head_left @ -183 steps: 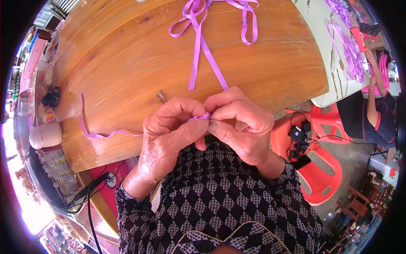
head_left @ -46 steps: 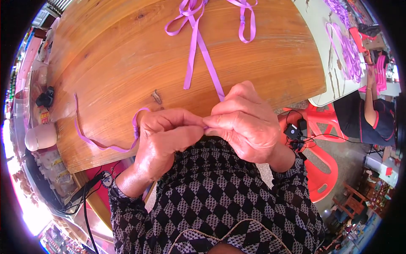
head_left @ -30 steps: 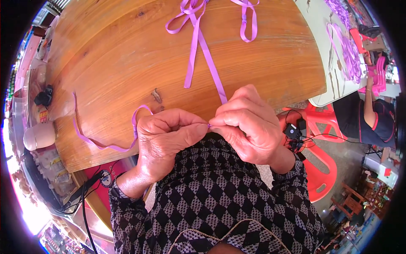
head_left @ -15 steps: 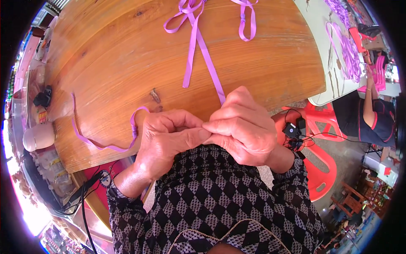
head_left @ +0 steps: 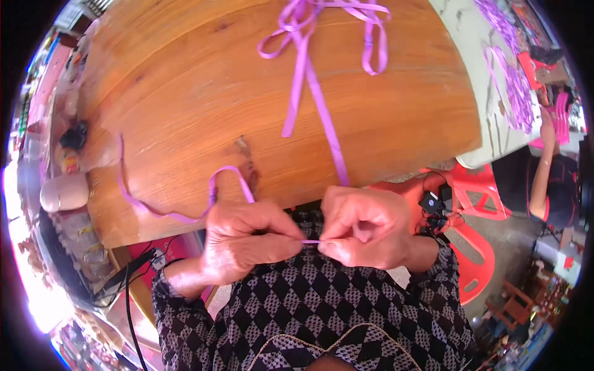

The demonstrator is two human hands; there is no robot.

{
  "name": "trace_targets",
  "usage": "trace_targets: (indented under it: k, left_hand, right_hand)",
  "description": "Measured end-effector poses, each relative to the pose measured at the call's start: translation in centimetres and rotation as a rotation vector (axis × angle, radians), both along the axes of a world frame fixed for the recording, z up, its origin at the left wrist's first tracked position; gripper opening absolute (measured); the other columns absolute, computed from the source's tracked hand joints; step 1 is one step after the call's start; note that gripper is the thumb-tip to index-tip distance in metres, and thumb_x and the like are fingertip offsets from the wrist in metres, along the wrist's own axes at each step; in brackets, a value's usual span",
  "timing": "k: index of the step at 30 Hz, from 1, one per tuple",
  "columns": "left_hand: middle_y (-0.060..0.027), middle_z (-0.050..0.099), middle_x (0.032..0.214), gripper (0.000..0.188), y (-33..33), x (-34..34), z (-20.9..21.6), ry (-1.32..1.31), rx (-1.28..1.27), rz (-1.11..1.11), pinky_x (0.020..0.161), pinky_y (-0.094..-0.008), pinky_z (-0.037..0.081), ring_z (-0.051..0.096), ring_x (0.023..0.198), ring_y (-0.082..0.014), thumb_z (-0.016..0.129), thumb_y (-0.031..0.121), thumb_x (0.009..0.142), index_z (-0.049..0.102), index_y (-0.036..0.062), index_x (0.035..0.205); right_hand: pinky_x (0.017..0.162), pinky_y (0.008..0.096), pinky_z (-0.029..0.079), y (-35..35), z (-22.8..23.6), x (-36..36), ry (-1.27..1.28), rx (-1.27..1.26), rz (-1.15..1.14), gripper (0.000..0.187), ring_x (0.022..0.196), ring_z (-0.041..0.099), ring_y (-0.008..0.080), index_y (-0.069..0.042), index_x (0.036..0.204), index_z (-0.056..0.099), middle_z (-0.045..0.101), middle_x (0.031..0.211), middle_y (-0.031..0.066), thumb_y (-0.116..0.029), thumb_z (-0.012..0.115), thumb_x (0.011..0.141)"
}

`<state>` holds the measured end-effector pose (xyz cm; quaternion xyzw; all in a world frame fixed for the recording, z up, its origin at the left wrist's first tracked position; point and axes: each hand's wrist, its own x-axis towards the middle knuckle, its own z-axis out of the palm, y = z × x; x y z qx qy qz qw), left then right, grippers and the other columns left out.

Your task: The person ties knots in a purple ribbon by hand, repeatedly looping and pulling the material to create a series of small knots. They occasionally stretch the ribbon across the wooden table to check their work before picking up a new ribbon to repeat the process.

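Note:
My left hand [head_left: 247,234] and my right hand [head_left: 369,229] are close together in front of my patterned top, just off the near table edge. Both pinch a purple ribbon [head_left: 311,242], and a short taut stretch of it shows between the fingertips. From the left hand, a loop and a thin curling tail [head_left: 164,214] lie on the wooden table [head_left: 179,117]. Another flat purple strip [head_left: 328,130] runs from the far bundle of ribbon loops [head_left: 297,25] down behind my right hand. Whether a knot sits inside the fingers is hidden.
Beyond the right table edge, a white surface [head_left: 476,145] carries a heap of purple ribbon [head_left: 518,93]. Red plastic stools [head_left: 476,191] and a small black device with cables [head_left: 433,201] stand at the right. Another person [head_left: 550,185] is at the far right. Black cables [head_left: 129,290] hang at the left.
My hands have moved down toward my body and slightly apart, so a taut bit of ribbon now shows between them. The table and its ribbons appear shifted slightly down and right in view.

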<state>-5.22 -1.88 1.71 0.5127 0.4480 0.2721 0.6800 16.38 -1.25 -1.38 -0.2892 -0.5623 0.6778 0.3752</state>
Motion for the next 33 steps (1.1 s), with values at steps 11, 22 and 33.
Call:
trace_targets:
  k: [11, 22, 33]
  left_hand:
    - [-0.0004, 0.061, 0.074, 0.023, 2.3, -5.3, -0.9, 0.153, 0.035, 0.357, 0.060, -0.0204, 0.041, 0.053, 0.065, -0.0081, 0.073, 0.009, 0.068, 0.064, -0.0002, 0.087]
    - [0.0026, 0.058, 0.069, 0.022, 2.6, -2.1, -0.5, -0.016, -0.120, 0.302, 0.049, -0.0168, 0.031, 0.045, 0.056, -0.0024, 0.073, 0.014, 0.074, 0.065, -0.0005, 0.087]
    - [-0.0005, 0.058, 0.067, 0.018, 2.8, 0.4, -0.4, -0.011, -0.105, 0.205, 0.049, -0.0188, 0.034, 0.047, 0.057, -0.0045, 0.065, 0.015, 0.083, 0.063, -0.0026, 0.086]
  right_hand:
    - [0.067, 0.0230, 0.042, 6.3, -0.7, 11.5, -0.297, 0.184, -0.883, 0.011, 0.071, 0.054, 0.0118, 0.004, 0.088, 0.060, 0.058, 0.077, 0.0062, 0.000, 0.060, 0.078]
    - [0.076, 0.0339, 0.043, 5.4, 0.0, -2.9, -0.375, 0.891, -0.290, 0.038, 0.083, 0.058, 0.0252, 0.000, 0.100, 0.063, 0.063, 0.092, 0.0098, -0.008, 0.074, 0.065]
    - [0.058, 0.0330, 0.035, 4.3, -0.7, -3.8, -0.490, 1.225, -0.449, 0.032, 0.059, 0.050, 0.0185, 0.001, 0.083, 0.063, 0.056, 0.069, 0.0034, -0.006, 0.069, 0.053]
